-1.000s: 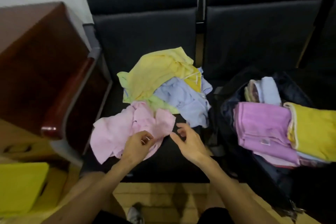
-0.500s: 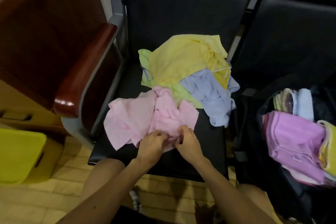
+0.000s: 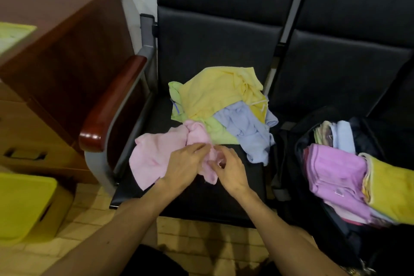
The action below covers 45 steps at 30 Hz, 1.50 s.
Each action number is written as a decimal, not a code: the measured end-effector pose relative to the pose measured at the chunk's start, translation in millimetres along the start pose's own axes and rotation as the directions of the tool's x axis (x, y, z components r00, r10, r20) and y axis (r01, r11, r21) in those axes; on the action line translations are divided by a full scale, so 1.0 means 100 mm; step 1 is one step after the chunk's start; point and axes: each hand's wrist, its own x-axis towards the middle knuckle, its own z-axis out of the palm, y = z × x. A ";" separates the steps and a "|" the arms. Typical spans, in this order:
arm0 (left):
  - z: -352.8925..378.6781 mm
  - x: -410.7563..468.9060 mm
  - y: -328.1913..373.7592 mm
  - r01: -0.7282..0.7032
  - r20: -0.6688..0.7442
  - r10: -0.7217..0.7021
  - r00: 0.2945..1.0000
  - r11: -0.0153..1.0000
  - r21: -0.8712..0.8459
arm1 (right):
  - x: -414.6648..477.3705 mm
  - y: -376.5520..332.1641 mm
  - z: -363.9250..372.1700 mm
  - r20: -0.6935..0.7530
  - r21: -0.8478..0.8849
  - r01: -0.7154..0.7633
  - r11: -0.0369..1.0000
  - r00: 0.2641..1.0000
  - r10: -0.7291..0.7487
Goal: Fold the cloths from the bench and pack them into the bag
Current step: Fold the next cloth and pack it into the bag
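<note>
Change: I saw the pink cloth bunched tighter than before.
Grip: left hand, right hand both pinched it.

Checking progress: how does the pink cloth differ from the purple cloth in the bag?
The pink cloth lies crumpled on the seat, held by the left hand and right hand; the purple cloth sits folded in the bag. Pink is paler, purple deeper. Both are plain-coloured.
</note>
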 end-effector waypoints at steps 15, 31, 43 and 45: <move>-1.98 0.74 0.79 -0.114 -0.578 -0.075 0.813 0.952 -0.284 | -0.61 -1.61 -1.45 -0.494 -0.126 0.450 0.884 0.744 -0.449; -3.10 0.46 1.64 -0.231 -0.646 -0.112 0.755 0.877 -0.422 | -1.67 -1.97 -1.94 -0.153 -0.239 0.473 0.848 0.844 -0.514; -2.85 0.05 1.75 -0.052 -0.233 -0.105 0.967 0.812 -0.581 | -2.69 -2.76 -2.57 -0.274 0.611 0.348 0.711 0.936 -0.223; -2.94 -0.08 1.96 -0.132 -0.287 -0.139 0.948 0.647 -0.751 | -2.66 -2.79 -2.48 -0.247 0.627 0.340 0.701 0.940 -0.236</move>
